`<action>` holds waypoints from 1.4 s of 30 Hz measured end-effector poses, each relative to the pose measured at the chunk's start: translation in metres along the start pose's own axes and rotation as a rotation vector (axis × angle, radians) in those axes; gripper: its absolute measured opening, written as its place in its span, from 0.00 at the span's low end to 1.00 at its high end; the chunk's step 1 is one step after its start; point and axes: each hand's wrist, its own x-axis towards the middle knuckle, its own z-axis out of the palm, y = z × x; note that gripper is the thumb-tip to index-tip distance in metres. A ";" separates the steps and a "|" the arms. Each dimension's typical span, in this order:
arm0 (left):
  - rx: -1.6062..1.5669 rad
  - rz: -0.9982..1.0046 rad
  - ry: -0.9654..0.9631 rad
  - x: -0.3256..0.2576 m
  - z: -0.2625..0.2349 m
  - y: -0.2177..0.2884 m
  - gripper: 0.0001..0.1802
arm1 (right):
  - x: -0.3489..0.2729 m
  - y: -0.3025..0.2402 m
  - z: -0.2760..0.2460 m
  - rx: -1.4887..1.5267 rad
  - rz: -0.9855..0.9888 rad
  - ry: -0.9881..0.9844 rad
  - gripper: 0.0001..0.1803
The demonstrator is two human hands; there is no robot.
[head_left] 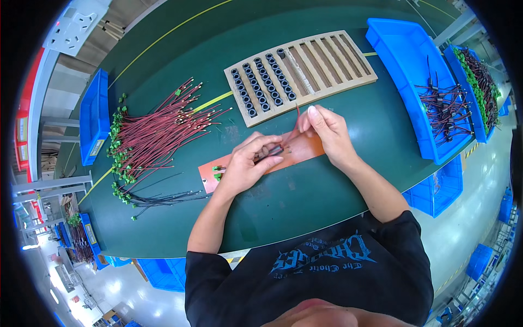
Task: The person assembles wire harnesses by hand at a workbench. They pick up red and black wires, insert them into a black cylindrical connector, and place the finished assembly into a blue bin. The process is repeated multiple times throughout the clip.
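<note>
My left hand [249, 162] is closed around a small black ring core [276, 152] above the orange board [306, 152]. Thin red wire [297, 111] runs between the hands, and my right hand [330, 134] pinches it between thumb and fingers, up and to the right of the core. Some of the wire near the core is blurred and partly covered by fingers. Two green connectors [218, 176] sit at the board's left end, beside my left wrist. Beyond my hands lies a wooden slotted rack [327, 92] with rows of black ring cores [260, 85] in its left slots.
Left on the green table [283, 212] spreads a pile of red wires [163, 122] with green connectors; black wires [169, 199] lie below it. A blue bin [403, 71] at right holds black cored wire assemblies [448, 109]. Another blue bin [95, 117] stands far left.
</note>
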 end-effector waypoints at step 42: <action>0.036 -0.256 -0.311 0.086 0.025 0.029 0.08 | -0.021 -0.024 -0.029 -0.002 0.254 0.073 0.17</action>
